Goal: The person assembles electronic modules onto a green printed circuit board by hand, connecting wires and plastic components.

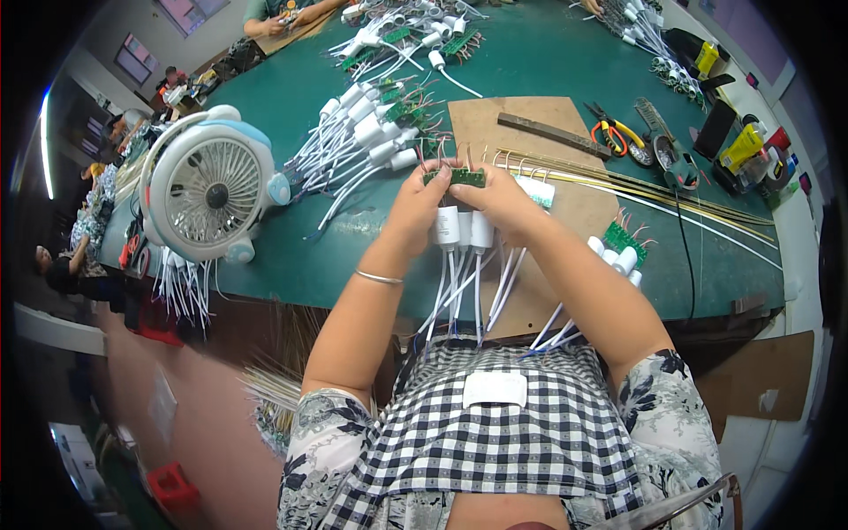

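In front of me my left hand (419, 205) and my right hand (505, 200) pinch a green circuit board (466, 178) from its two ends. Thin reddish wires rise from its far edge. Right below the board hang white cylinders (448, 227) with white cables running toward my apron. Their link to the board is covered by my fingers. Beyond my right hand lies another white cylinder group (535, 189) with a green board. By my right forearm rest more white cylinders (624, 261) beside a green board (625, 243).
Left of my arms stands a white fan (215, 196). A heap of cabled cylinders (362, 124) lies past my left hand. Pliers (609, 132), a dark metal bar (553, 135) and long thin rods (671, 200) occupy the right side. Another person's hands (283, 21) work at the far edge.
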`<state>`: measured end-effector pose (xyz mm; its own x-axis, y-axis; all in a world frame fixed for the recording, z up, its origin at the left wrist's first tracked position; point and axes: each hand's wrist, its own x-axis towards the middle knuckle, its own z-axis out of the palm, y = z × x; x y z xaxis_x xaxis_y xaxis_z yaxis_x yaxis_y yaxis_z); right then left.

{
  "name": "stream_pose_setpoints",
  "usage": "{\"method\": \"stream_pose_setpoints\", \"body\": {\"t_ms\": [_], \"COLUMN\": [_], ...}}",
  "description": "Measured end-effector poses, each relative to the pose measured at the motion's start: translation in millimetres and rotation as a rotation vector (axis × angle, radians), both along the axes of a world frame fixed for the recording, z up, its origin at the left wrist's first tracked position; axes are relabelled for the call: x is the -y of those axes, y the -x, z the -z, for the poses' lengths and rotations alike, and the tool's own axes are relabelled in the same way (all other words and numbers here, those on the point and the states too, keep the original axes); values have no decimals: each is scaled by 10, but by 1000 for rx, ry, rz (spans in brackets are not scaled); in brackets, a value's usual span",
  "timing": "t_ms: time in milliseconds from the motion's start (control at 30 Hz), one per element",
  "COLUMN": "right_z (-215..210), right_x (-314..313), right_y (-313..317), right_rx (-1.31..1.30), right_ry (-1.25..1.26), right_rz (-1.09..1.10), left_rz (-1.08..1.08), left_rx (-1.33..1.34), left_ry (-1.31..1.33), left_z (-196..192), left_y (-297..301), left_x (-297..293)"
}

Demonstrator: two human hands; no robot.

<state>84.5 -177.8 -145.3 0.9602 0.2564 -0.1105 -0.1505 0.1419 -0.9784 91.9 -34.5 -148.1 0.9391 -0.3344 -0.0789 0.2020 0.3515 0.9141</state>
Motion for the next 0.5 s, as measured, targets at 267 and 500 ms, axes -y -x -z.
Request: {"method": "stream_pose_setpoints", "body": {"t_ms": [267, 500], "right_z": [-111, 36], "right_x": [-130, -148], "right_y": [35, -100], "right_rx": [236, -14], "right_ry": [534, 305], "right_rz": [-111, -148], "left_rz": [-137, -68], "left_rx": [-66, -180], "left_ry": [-16, 150], "left_z": [86, 121], "left_y": [-6, 85], "left_x": [-208, -171]}}
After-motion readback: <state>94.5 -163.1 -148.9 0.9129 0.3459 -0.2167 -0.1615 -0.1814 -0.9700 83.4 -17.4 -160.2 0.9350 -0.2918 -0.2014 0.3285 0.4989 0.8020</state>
